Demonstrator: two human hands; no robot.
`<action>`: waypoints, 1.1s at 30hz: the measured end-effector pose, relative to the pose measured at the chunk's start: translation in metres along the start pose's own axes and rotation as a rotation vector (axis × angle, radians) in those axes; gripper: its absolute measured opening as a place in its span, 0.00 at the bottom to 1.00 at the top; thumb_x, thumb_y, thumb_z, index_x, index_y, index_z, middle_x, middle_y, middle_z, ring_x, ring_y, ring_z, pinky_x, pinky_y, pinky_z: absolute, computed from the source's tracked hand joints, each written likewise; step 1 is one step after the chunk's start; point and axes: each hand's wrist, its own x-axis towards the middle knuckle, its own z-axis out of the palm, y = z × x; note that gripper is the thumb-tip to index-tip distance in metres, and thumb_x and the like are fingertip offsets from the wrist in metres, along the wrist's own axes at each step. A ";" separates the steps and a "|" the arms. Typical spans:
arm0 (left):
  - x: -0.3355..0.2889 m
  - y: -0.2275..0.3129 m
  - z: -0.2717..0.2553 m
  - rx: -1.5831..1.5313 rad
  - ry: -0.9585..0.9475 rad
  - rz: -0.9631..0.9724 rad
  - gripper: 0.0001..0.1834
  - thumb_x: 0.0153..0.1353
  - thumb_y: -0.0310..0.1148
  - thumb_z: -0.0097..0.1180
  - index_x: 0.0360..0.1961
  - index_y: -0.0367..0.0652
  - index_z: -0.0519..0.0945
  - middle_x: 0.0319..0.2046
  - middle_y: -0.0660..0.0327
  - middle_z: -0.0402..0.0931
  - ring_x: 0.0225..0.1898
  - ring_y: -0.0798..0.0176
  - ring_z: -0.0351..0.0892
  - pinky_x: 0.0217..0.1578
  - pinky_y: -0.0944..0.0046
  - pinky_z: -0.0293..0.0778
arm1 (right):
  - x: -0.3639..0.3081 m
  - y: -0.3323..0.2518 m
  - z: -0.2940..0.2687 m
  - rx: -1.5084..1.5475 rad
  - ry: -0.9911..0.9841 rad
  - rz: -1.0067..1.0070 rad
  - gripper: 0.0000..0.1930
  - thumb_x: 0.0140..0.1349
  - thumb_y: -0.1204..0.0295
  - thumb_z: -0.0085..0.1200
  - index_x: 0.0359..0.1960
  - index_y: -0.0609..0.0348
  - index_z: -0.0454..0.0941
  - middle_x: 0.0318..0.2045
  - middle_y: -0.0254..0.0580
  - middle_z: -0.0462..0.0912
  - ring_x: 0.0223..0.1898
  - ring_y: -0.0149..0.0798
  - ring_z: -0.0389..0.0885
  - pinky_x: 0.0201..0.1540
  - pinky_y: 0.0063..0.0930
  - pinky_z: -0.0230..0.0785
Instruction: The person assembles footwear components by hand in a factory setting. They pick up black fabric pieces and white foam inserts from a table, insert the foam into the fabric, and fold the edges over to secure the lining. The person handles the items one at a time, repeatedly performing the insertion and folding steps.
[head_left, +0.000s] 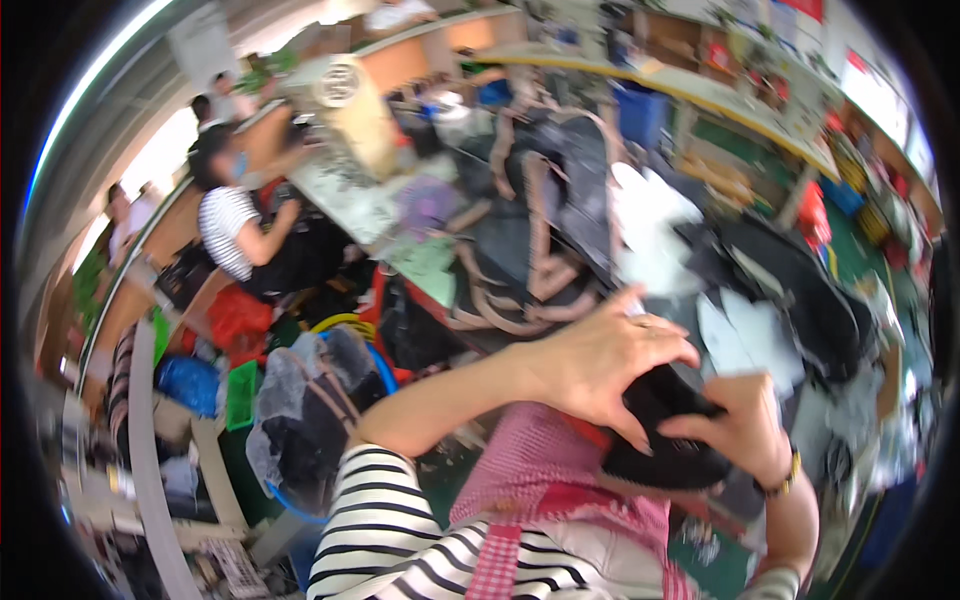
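Observation:
In front of my chest is a black, curved, soft-looking piece (667, 468) with a pale brownish lower edge; its exact kind is unclear. My left hand (607, 362) curves around its upper left side, thumb pointing down against it and fingers spread somewhat apart. From the right, my right hand (742, 424) grips the same piece, its thumb across the front and its fingers partly hidden. Just beyond my hands lies a heap of dark pieces with tan-pink edging strips (540, 225). Motion blurs parts of the view.
White sheets (655, 225) and a large black piece (800, 290) lie right of the heap. At left stands a blue-rimmed tub (390, 375) with plastic-wrapped dark pieces (310, 420). A cream sewing machine (352, 115) is beyond; a person in stripes (235, 215) sits left. A long yellow-edged bench (690, 95) runs behind.

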 end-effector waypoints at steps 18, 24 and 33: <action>-0.008 0.016 0.013 -0.692 -0.141 -0.609 0.27 0.39 0.29 0.75 0.43 0.43 0.76 0.27 0.62 0.79 0.30 0.70 0.76 0.38 0.67 0.72 | -0.021 0.016 0.013 0.459 0.033 0.063 0.18 0.44 0.72 0.70 0.38 0.57 0.79 0.33 0.42 0.81 0.34 0.43 0.82 0.35 0.31 0.73; -0.009 0.015 0.019 -0.611 -0.180 -0.606 0.14 0.42 0.26 0.73 0.30 0.39 0.82 0.26 0.63 0.81 0.29 0.71 0.76 0.37 0.72 0.70 | -0.020 0.010 0.025 0.416 0.029 0.046 0.09 0.50 0.69 0.66 0.27 0.59 0.80 0.19 0.43 0.79 0.21 0.44 0.80 0.25 0.32 0.69; -0.007 -0.024 0.003 -0.296 -0.284 -0.275 0.08 0.47 0.31 0.69 0.27 0.43 0.82 0.21 0.63 0.76 0.29 0.63 0.77 0.61 0.51 0.58 | -0.019 0.034 -0.014 0.508 -0.301 0.257 0.15 0.52 0.64 0.68 0.24 0.63 0.77 0.15 0.37 0.71 0.18 0.28 0.65 0.22 0.27 0.59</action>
